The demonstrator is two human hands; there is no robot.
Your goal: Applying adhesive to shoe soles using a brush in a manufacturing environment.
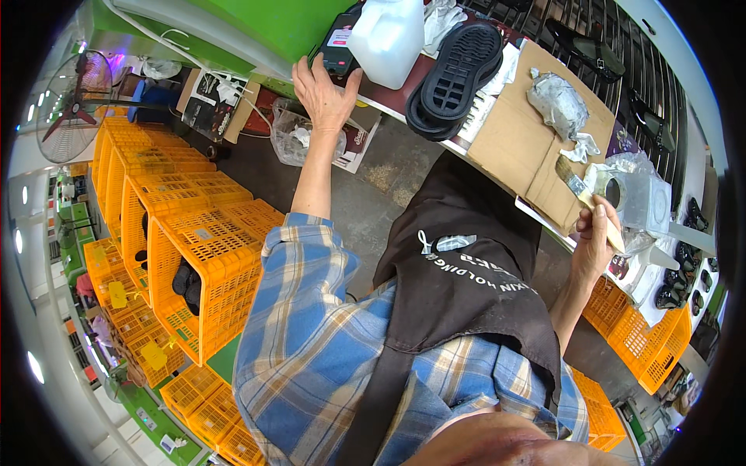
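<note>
My left hand (325, 99) lies at the near end of a black phone (337, 56) with a lit screen. Its fingers and thumb are spread, with nothing visible in them; whether the fingertips touch the phone I cannot tell. My right hand (594, 237) grips the pale wooden handle of a flat paintbrush (576, 186), bristles pointing up and left over a cardboard sheet (517, 159). Beside the phone stands a translucent white plastic jug (388, 46). Black shoe soles (460, 74) are stacked between the jug and the cardboard. A crumpled, grey-white plastic-wrapped bundle (558, 102) rests on the cardboard.
Right of the brush sits a clear plastic container (646, 203). Dark shoes (587, 53) lie on a slatted metal rack at the far right. Orange crates (206, 256) are stacked on my left, near a standing fan (75, 109). Another orange crate (645, 334) is below right.
</note>
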